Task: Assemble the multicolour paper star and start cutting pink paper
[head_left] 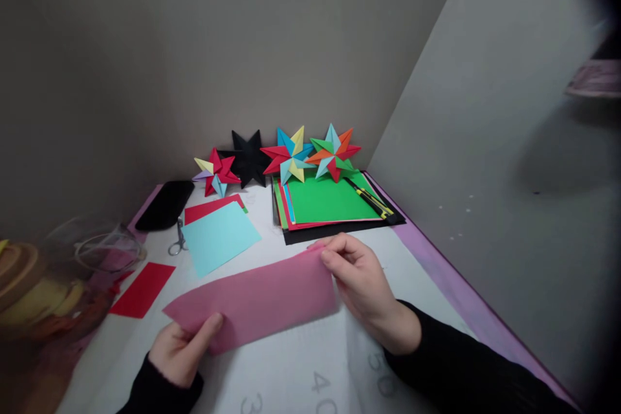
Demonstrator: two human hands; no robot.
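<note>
A long pink sheet of paper (257,301), folded into a strip, is held just above the white table (291,375) between both hands. My left hand (177,349) pinches its lower left edge with the thumb on top. My right hand (361,284) grips the upper right corner with fingers curled over the edge. Both sleeves are black.
Behind lie a light blue sheet (219,237) on a red one, scissors (177,239), a small red piece (142,289), a stack of coloured paper (334,204) with a yellow-black cutter (372,200), several folded paper stars (291,155), a black case (165,204). A glass jar (82,265) stands at left.
</note>
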